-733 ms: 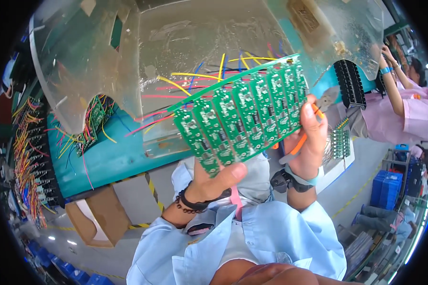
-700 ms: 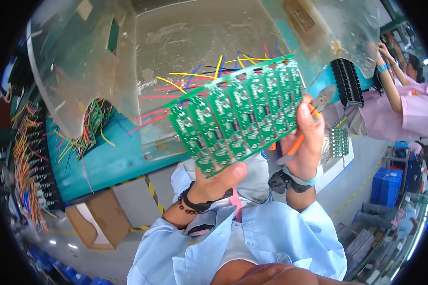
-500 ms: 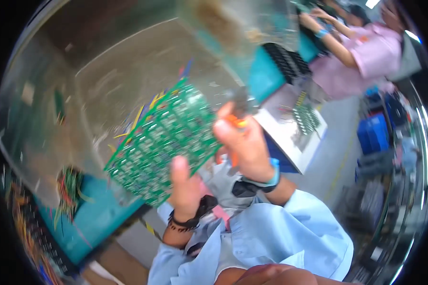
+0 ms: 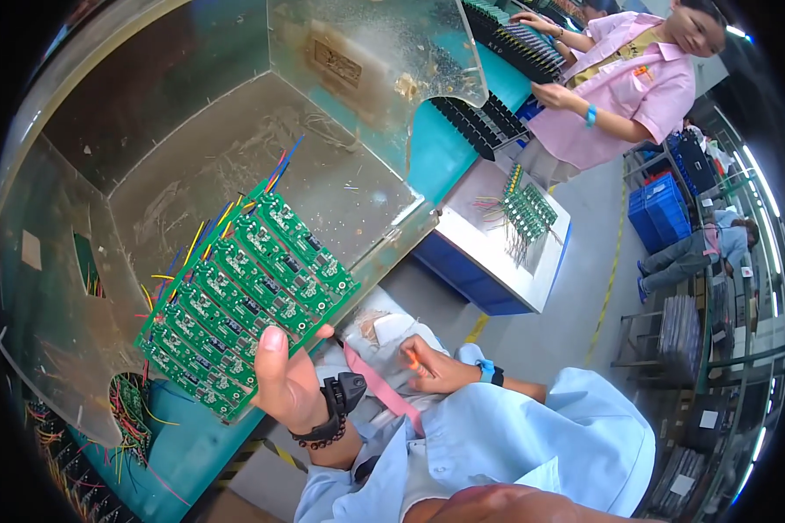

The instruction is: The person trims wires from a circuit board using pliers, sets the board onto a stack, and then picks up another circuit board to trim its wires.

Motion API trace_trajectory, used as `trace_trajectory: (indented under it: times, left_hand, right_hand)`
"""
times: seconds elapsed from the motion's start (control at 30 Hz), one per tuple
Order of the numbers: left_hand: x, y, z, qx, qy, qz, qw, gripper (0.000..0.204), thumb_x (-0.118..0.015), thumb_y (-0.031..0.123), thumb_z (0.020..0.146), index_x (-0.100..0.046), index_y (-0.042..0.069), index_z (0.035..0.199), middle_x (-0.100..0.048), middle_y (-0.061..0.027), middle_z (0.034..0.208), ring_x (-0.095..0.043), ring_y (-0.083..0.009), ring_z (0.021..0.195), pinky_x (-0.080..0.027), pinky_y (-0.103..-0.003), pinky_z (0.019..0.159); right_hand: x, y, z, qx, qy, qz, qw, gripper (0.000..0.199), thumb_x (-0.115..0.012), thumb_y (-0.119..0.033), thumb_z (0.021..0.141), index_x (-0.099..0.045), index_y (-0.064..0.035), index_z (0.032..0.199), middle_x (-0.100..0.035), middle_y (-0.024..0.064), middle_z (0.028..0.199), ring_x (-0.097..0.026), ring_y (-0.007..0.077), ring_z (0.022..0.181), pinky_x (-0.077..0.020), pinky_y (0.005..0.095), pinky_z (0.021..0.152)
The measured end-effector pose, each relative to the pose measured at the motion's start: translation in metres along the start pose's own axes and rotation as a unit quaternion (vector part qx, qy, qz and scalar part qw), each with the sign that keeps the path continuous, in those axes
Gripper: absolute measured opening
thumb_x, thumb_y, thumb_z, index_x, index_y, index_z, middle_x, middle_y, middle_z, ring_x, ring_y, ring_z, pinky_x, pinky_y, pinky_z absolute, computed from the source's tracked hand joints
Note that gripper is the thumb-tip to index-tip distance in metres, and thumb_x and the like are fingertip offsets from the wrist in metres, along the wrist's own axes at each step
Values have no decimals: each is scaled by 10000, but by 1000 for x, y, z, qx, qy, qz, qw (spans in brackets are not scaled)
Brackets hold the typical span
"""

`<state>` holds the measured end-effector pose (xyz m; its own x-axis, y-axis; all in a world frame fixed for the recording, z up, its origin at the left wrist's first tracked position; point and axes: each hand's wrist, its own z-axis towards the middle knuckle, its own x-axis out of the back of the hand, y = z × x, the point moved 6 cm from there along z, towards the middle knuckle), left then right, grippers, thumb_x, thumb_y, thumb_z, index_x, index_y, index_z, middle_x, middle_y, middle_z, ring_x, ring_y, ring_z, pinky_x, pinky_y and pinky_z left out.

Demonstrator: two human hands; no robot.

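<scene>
Holding a big green board (image 4: 249, 301) up by its lower edge, the left hand (image 4: 290, 383) had its thumb pressed on the front and its fingers hidden behind. Thin wires in many colours (image 4: 202, 237) stuck out past the far edge of the board, away from the hand.

The right hand (image 4: 434, 366) was off the board, low down beside the left wrist. It was curled shut around something small and orange (image 4: 409, 357), maybe a tool, but too much was hidden to tell.

Above the hands stood a see-through shield (image 4: 366, 61) over a grey tray (image 4: 262, 148). Far off to the right of the hands, a white box (image 4: 488, 253) had another small green board on it. A person in a pink shirt (image 4: 624, 87) worked well beyond that.

With only one hand pinching one edge, the board could have tipped and slipped out. The loose wires could also have caught on the shield and bent.

Half a second before, both hands were on the board. Now only the left one was, and the right one had dropped down. The board had also swung to lean the other way.
</scene>
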<state>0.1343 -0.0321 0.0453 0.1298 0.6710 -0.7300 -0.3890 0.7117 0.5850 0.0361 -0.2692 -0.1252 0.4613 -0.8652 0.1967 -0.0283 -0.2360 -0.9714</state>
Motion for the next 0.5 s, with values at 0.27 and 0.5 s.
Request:
trace_trajectory:
  times: [0.27, 0.5]
  left_hand:
    - [25, -26, -32, 36, 225, 141, 963, 594, -647, 23, 898, -496, 15, 1473, -675, -161, 1276, -685, -303, 1127, -607, -477, 893]
    - [3, -4, -22, -72, 128, 82, 986, 693, -735, 0, 904, -452, 13, 1536, -618, -141, 1420, -625, -245, 1276, -491, -415, 1099]
  right_hand:
    - [42, -20, 14, -25, 96, 100, 990, 660, -574, -638, 1011, -530, -27, 1257, -607, 74, 980, -618, 183, 951, -490, 342, 852]
    - [82, -120, 67, 122, 116, 208, 963, 652, -545, -614, 1013, -525, 7, 1213, -591, 110, 851, -566, 169, 755, -454, 324, 662]
